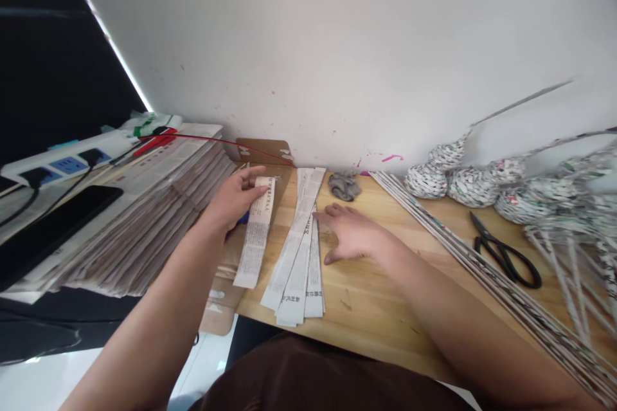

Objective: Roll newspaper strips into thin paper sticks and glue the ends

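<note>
My left hand (237,197) is closed at the upper end of a single newspaper strip (254,244), its thumb lying over the strip's edge. A bit of something blue shows below this hand, mostly hidden. To the right, several more newspaper strips (295,256) lie overlapped in a narrow fan on the wooden table (366,308). My right hand (354,231) is open beside them, fingers spread, with fingertips at the fan's right edge. Whether it presses on a strip I cannot tell. A crumpled grey cloth (344,186) sits just beyond it.
A tall stack of newspaper (168,218) stands at left, with a black phone (58,224) and a power strip (67,157) on top. Rolled paper sticks (463,256) cross the right side. Black scissors (504,256) and woven paper gourd shapes (475,186) lie farther right.
</note>
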Available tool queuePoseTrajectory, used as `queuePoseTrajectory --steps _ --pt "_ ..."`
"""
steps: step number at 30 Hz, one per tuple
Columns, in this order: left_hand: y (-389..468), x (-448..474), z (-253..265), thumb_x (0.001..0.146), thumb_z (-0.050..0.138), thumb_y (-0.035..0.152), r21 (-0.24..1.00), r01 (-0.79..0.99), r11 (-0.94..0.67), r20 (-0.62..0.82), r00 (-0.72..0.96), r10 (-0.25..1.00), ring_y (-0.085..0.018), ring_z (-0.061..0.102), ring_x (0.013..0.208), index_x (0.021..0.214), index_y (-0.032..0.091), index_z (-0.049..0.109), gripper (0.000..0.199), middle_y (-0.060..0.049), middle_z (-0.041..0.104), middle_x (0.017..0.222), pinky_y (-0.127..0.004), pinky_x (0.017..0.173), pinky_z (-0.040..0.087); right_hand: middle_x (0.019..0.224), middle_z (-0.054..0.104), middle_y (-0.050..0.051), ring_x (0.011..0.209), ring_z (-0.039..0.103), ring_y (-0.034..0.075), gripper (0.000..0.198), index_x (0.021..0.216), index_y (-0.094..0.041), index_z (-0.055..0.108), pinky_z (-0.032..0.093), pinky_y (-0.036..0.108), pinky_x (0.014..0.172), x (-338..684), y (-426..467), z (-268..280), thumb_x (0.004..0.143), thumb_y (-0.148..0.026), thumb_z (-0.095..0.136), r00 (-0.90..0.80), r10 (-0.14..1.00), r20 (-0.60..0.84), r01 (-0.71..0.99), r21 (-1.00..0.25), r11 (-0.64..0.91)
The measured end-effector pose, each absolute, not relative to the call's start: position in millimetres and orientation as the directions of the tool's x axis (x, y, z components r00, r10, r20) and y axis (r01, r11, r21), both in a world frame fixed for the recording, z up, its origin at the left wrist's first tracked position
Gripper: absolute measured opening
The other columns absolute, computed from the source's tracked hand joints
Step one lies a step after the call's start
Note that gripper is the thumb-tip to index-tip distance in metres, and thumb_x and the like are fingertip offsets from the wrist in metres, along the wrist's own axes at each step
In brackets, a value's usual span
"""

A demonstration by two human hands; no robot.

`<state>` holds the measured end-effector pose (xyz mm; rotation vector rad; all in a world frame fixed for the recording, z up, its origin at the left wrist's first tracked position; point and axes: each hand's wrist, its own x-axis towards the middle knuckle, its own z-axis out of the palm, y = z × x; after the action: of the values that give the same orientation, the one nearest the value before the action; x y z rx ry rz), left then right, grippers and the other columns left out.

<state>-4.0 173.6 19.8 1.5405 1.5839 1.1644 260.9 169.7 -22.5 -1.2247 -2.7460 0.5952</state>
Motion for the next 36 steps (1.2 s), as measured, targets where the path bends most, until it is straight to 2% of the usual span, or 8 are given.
queuePoseTrajectory --steps 6,11,21,23,26,30,33,36 --pt "159.4 -8.5 46.8 0.069 0.075 0.027 0.998 0.053 -0.042 0.041 0.02 0.999 -0.016 0.065 0.072 0.127 0.023 0.058 0.061 -0.007 0.07 0.096 -0.028 0.064 0.055 0.144 0.035 0.026 0.137 0.023 0.046 0.114 0.147 -0.013 0.034 0.025 0.054 0.108 235.0 162.7 -36.1 0.056 -0.073 0.069 -0.621 0.781 -0.069 0.739 -0.385 0.553" --pt "149.8 4.9 59.3 0.073 0.072 0.023 0.999 -0.005 -0.052 0.052 0.076 0.996 -0.018 0.068 0.08 0.13 0.026 0.055 0.06 -0.007 0.07 0.105 -0.03 0.07 0.057 0.15 0.024 0.029 0.14 0.012 0.049 0.12 0.148 -0.012 0.029 0.018 0.056 0.109 205.0 161.3 -42.1 0.056 -0.078 0.066 -0.562 0.824 -0.068 0.77 -0.407 0.492" --pt "140.1 31.9 59.7 0.074 0.071 0.022 0.995 -0.084 -0.045 0.063 0.227 0.972 -0.024 0.067 0.096 0.136 0.028 0.049 0.066 -0.01 0.065 0.12 -0.036 0.078 0.056 0.152 0.023 0.026 0.142 0.012 0.045 0.126 0.151 -0.013 0.022 0.013 0.058 0.111 203.8 171.9 -51.5 0.053 -0.079 0.066 -0.622 0.781 0.048 0.677 -0.469 0.568" --pt "139.5 36.9 55.3 0.074 0.071 0.024 0.995 -0.093 -0.026 0.051 0.276 0.96 -0.023 0.067 0.095 0.138 0.03 0.046 0.069 -0.01 0.064 0.122 -0.034 0.078 0.056 0.152 0.027 0.023 0.141 0.014 0.045 0.12 0.15 -0.014 0.024 0.016 0.059 0.111 206.8 172.9 -51.8 0.057 -0.075 0.067 -0.623 0.779 0.067 0.652 -0.506 0.565" --pt "139.8 43.0 45.8 0.074 0.071 0.025 0.994 -0.112 -0.009 0.045 0.322 0.946 -0.023 0.066 0.096 0.141 0.031 0.041 0.074 -0.01 0.06 0.128 -0.033 0.077 0.055 0.148 0.039 0.016 0.14 0.026 0.039 0.089 0.146 -0.019 0.034 0.024 0.055 0.11 212.6 174.3 -47.0 0.073 -0.059 0.065 -0.583 0.802 0.127 0.589 -0.615 0.525" --pt "141.6 48.5 30.5 0.072 0.074 0.023 0.994 -0.11 0.0 0.038 0.347 0.937 -0.024 0.063 0.104 0.145 0.029 0.034 0.084 -0.012 0.057 0.132 -0.033 0.084 0.053 0.12 0.066 0.012 0.115 0.058 0.027 0.039 0.115 -0.019 0.065 0.043 0.043 0.095 228.7 177.2 -33.4 0.089 -0.044 0.05 -0.377 0.92 0.112 0.403 -0.874 0.272" --pt "143.2 53.6 18.4 0.072 0.074 0.024 0.998 -0.061 -0.024 0.046 0.385 0.922 -0.025 0.059 0.114 0.149 0.03 0.023 0.093 -0.013 0.052 0.138 -0.037 0.094 0.048 0.099 0.072 0.012 0.092 0.067 0.024 0.048 0.095 -0.015 0.07 0.05 0.032 0.068 244.1 176.5 -22.5 0.089 -0.056 0.044 -0.416 0.905 -0.084 0.068 -0.996 -0.061" --pt "146.0 60.5 7.8 0.073 0.074 0.027 0.992 0.045 -0.116 0.086 0.421 0.903 -0.03 0.043 0.131 0.151 0.032 0.017 0.096 -0.013 0.035 0.151 -0.038 0.095 0.046 0.081 0.071 0.01 0.073 0.066 0.018 0.046 0.084 -0.013 0.07 0.039 0.021 0.049 252.4 171.3 -17.4 0.078 -0.058 0.061 -0.491 0.86 -0.139 -0.101 -0.971 -0.215"
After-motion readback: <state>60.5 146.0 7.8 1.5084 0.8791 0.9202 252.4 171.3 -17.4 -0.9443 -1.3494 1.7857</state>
